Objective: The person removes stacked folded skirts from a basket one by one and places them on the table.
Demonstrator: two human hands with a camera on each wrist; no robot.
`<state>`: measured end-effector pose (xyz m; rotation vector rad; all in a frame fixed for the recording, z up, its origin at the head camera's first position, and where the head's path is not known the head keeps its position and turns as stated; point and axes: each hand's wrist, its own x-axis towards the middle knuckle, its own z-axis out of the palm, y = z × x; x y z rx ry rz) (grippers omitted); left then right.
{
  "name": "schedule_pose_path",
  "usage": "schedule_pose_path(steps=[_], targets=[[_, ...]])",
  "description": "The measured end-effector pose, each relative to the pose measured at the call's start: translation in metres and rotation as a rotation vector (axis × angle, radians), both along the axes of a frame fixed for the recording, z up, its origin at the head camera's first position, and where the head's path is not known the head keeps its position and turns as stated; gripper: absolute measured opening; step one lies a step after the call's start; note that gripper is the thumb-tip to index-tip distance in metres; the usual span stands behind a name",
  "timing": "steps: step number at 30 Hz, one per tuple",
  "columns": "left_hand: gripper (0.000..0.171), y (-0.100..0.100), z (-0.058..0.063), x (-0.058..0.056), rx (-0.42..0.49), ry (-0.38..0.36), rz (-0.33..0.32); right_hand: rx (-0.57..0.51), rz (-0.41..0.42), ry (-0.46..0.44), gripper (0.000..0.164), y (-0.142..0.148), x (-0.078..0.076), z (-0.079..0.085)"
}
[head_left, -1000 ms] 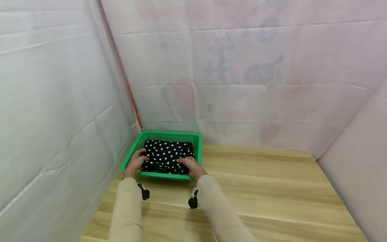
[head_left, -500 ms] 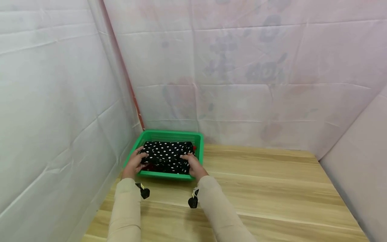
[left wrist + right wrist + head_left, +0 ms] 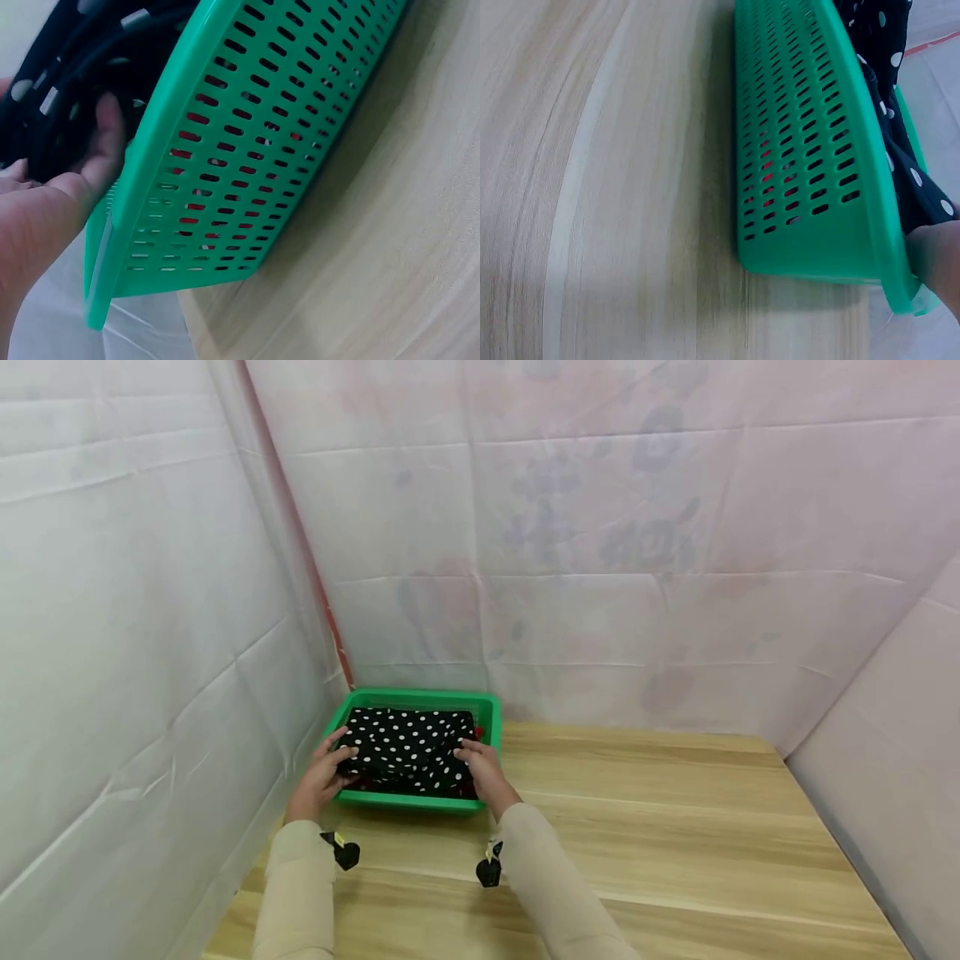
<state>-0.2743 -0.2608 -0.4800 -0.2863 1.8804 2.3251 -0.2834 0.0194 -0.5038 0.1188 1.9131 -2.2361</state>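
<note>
A folded black cloth with white polka dots [image 3: 408,742] lies on top inside a green perforated plastic basket [image 3: 420,697]. At its left edge my left hand [image 3: 321,774] grips it, thumb on top; in the left wrist view the fingers [image 3: 106,146] curl under the dark folds beside the basket rim. My right hand [image 3: 486,772] holds the cloth's right edge, its thumb lying over the top. Just a part of that hand [image 3: 939,259] appears in the right wrist view, and its fingers are mostly hidden. Dark red fabric shows beneath the cloth and through the basket's slots.
The basket stands at the back left of a wood-grain table [image 3: 645,827]. Whitish sheeting [image 3: 570,610] hangs behind it, and another sheet [image 3: 150,660] comes close on the left. Black wrist devices [image 3: 346,853] sit on both beige sleeves.
The cloth's front edge has come up and back from the front rim, uncovering dark red fabric. Both hands have kept their hold, and the cloth has shifted slightly left.
</note>
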Motion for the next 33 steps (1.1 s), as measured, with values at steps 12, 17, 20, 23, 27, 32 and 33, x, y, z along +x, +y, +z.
schedule_pose_path(steps=[12,17,20,23,27,32,33], targets=[[0.060,-0.005,0.000,0.020,0.159,0.104,0.002,-0.019,-0.100,0.131,0.036,0.008,0.005,0.012],[0.066,-0.008,-0.006,0.033,0.147,0.252,-0.061,0.038,-0.130,0.153,0.032,0.009,0.007,0.013],[0.068,-0.010,-0.009,0.039,0.139,0.311,-0.094,0.032,-0.143,0.178,0.035,0.010,0.007,0.011],[0.069,-0.012,-0.010,0.045,0.118,0.351,-0.115,0.050,-0.108,0.213,0.046,0.013,0.009,0.013],[0.071,-0.011,-0.012,0.052,0.124,0.420,-0.138,0.086,0.005,0.231,0.069,0.023,0.013,0.015],[0.072,-0.009,-0.012,0.061,0.208,0.498,-0.177,0.033,0.196,0.197,0.075,0.038,0.016,0.016],[0.072,-0.008,-0.012,0.063,0.213,0.504,-0.180,0.011,0.229,0.187,0.072,0.041,0.017,0.016]])
